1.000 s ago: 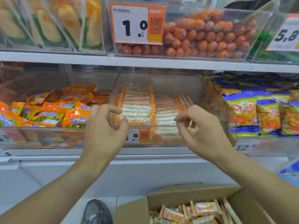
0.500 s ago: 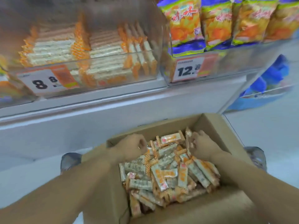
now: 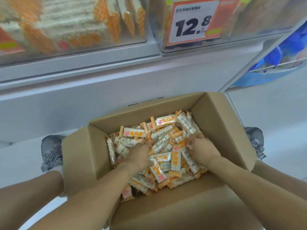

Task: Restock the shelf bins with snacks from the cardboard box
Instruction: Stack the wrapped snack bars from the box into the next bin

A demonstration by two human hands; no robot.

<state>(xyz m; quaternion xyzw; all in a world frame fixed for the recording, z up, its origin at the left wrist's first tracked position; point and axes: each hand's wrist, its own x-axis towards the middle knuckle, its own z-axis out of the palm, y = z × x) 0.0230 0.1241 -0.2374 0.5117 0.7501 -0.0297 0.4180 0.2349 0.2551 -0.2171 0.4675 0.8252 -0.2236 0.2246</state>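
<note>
Hands plunge into a heap of wrapped snacks: the left hand (image 3: 138, 157) lies palm down with its fingers buried among the packets, and the right hand (image 3: 201, 147) does the same just beside it, so whether either has closed on anything cannot be told. Between and around them the snack bars (image 3: 163, 145), white with orange ends, fill the floor of the cardboard box (image 3: 221, 130) in a loose pile, well short of its rim. That suggests restocking is under way but far from finished, with most of the load seemingly yet to be lifted out.

Above, the clear shelf bin (image 3: 74, 25) already holds stacked rows of the same bars, though it is blurred and how full it stands is unclear. A neighbouring bin carries a price tag (image 3: 193, 22).

The box sits open-topped between the person's grey shoes (image 3: 51, 152), hard against the white shelf base (image 3: 99, 97). Its four flaps are folded out, leaving a clear lift straight up; the shelf lip overhead is the nearest edge to mind.
</note>
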